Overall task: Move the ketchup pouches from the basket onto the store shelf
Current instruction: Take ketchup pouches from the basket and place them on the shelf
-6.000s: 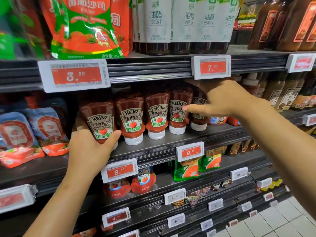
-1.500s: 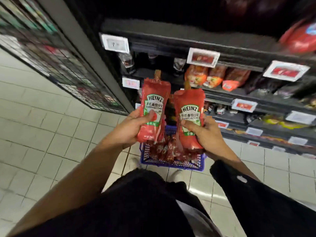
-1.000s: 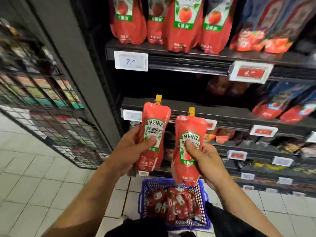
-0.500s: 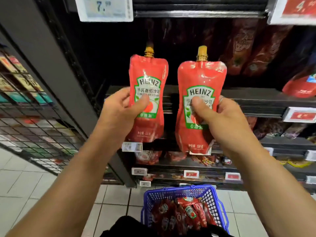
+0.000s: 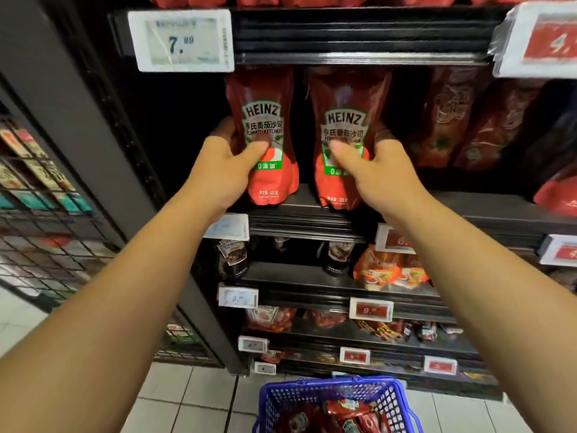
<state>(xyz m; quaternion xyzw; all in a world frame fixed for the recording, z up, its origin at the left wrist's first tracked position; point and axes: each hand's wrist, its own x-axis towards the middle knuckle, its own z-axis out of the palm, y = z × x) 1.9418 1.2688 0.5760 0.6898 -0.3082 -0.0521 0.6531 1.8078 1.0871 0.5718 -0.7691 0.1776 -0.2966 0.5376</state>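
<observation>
Two red Heinz ketchup pouches stand upright side by side at the front of a dark store shelf. My left hand grips the left pouch, thumb across its label. My right hand grips the right pouch the same way. Both pouch bottoms sit at the shelf's front lip; their spouts are hidden behind the shelf edge above. On the floor below stands the blue basket, holding several more red pouches.
Other red sauce pouches stand to the right on the same shelf. A price tag reading 7.99 hangs on the shelf edge above. Lower shelves hold bottles and packets. A black upright post and a wire rack stand at left.
Both hands have pushed the two pouches forward and in under the upper shelf, down to the shelf lip. The view has tilted up slightly with them.
</observation>
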